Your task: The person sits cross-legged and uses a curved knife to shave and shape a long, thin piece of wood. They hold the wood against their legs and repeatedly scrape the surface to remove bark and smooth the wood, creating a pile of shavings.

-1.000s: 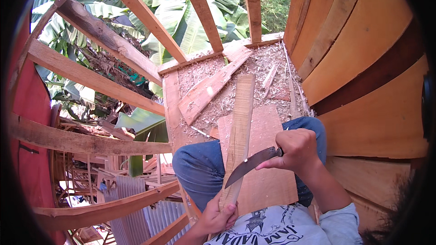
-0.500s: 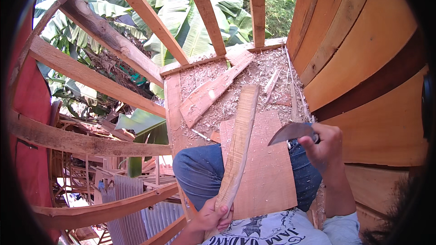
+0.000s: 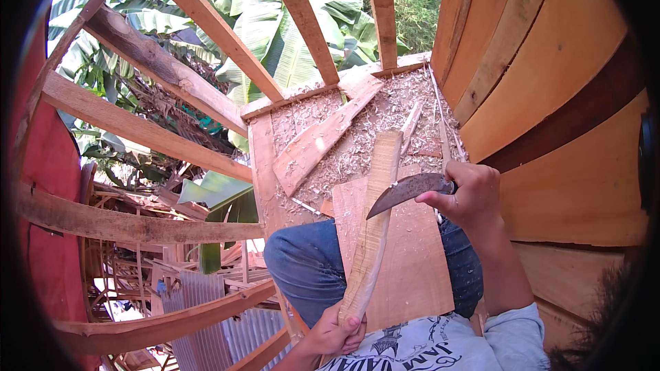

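Note:
My left hand (image 3: 337, 330) is closed round the near end of a long, slightly curved strip of wood (image 3: 371, 233), which points up and away from my lap. In my right hand (image 3: 471, 192) is a knife (image 3: 405, 191) with a broad, curved dark blade; my fist wraps its handle. The blade lies across the strip in the picture, its tip over the middle of the wood; whether it touches I cannot tell. Under the strip a flat wooden board (image 3: 412, 261) rests on my lap, over my jeans.
Wood shavings (image 3: 302, 117) cover the floor ahead, where a paddle-shaped wood piece (image 3: 320, 141) and thin offcuts lie. Upright slats (image 3: 227, 34) fence the left and far sides, with banana leaves (image 3: 289, 41) beyond. A plank wall (image 3: 550, 89) rises close on my right.
The knife in my right hand has swung left and slightly up, so its blade now overlaps the wood strip. The strip has shifted slightly right in my left hand.

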A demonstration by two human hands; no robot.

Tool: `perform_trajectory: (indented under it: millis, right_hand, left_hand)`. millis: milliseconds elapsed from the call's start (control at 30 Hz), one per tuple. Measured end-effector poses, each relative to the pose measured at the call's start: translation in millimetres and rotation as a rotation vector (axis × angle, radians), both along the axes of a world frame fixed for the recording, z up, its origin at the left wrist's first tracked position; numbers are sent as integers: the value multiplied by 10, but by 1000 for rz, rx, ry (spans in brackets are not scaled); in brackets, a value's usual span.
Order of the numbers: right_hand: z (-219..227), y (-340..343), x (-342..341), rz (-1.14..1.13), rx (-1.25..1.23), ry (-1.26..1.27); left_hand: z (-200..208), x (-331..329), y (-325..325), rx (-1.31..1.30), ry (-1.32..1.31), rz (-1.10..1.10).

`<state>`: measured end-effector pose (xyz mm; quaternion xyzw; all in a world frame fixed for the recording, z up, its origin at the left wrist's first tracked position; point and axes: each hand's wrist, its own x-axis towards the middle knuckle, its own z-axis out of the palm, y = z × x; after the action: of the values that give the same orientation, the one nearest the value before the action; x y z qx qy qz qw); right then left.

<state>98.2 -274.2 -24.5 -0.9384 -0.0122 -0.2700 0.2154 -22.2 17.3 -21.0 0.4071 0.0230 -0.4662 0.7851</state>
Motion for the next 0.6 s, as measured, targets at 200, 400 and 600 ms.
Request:
perform_trajectory:
  millis: [200, 400, 600]
  right_hand:
    - [-28, -18, 76, -11, -35, -20]
    - [56, 128, 57, 50, -5, 30]
    - [109, 429, -283, 368, 54, 109]
  left_hand:
    - [-44, 39, -1, -33, 51, 11]
    - [-99, 52, 108, -99, 80, 10]
    - [-116, 44, 112, -14, 5, 2]
